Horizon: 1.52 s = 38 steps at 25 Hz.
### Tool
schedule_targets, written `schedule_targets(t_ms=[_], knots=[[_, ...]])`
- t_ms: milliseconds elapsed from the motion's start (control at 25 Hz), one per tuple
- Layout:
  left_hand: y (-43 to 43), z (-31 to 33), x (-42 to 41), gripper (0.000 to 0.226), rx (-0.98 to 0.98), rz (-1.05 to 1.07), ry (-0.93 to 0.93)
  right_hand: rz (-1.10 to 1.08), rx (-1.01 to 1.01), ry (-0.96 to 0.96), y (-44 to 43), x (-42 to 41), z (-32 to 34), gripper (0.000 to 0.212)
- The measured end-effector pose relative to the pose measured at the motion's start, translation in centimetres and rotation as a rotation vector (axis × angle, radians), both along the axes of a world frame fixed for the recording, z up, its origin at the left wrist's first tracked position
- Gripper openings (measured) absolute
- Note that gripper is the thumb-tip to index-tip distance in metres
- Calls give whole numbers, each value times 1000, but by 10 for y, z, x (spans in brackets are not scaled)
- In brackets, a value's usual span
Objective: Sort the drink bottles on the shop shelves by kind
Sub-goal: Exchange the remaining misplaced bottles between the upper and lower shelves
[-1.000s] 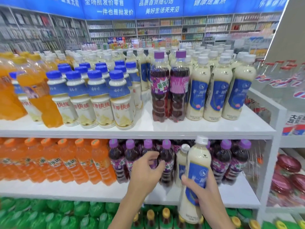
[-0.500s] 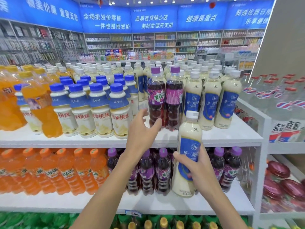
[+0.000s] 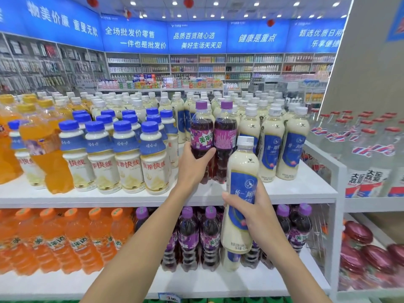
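Note:
My left hand (image 3: pixel 193 166) is wrapped around the lower body of a purple grape soda bottle (image 3: pixel 201 132) that stands on the upper shelf (image 3: pixel 284 191). A second purple bottle (image 3: pixel 225 138) stands right beside it. In front of the shelf edge my right hand (image 3: pixel 251 212) holds a cream milk-tea bottle (image 3: pixel 241 171) with a white cap and blue label, upright. More cream milk-tea bottles (image 3: pixel 290 147) stand to the right on the upper shelf. Several purple soda bottles (image 3: pixel 209 235) line the lower shelf, with one cream bottle (image 3: pixel 230 260) among them.
Blue-capped white milk drinks (image 3: pixel 127 154) and orange drinks (image 3: pixel 43 154) fill the upper shelf's left. Orange soda bottles (image 3: pixel 74 239) fill the lower shelf's left. A neighbouring rack to the right holds clear red-capped bottles (image 3: pixel 369 149) and red cans (image 3: pixel 358 235).
My left hand rose from the lower shelf to the upper shelf and closed on the purple soda bottle. My right hand lifted the cream bottle up to upper-shelf height.

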<state>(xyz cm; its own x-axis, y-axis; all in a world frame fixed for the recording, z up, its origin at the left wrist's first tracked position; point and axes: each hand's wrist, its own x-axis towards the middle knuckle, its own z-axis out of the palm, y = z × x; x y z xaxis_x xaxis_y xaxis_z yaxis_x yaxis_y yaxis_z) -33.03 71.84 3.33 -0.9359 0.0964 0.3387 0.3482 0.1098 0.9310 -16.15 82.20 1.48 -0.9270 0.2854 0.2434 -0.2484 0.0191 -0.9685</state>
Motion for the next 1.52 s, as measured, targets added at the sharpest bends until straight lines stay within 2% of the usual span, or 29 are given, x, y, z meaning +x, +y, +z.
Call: schedule_targets(t_ms=[160, 320, 480, 600, 1000, 1280, 1520], knots=[[-3, -5, -6, 44, 49, -51, 25, -8, 14, -5, 2, -5, 0, 32], [-15, -13, 2, 37, 96, -82, 61, -24, 4, 9, 2, -12, -1, 33], [-35, -17, 24, 41, 173, -60, 140, -34, -29, 50, -5, -24, -2, 32], [-51, -22, 40, 47, 218, -67, 129, -52, -1, 73, -14, -38, 2, 37], [-88, -16, 59, 32, 256, -63, 132, -269, 111, 148, -40, -111, 25, 40], [-101, -16, 62, 38, 297, -45, 141, -345, 176, 191, -54, -129, 6, 37], [-106, -18, 65, 54, 304, -61, 149, -376, 260, 142, -58, -135, -4, 57]])
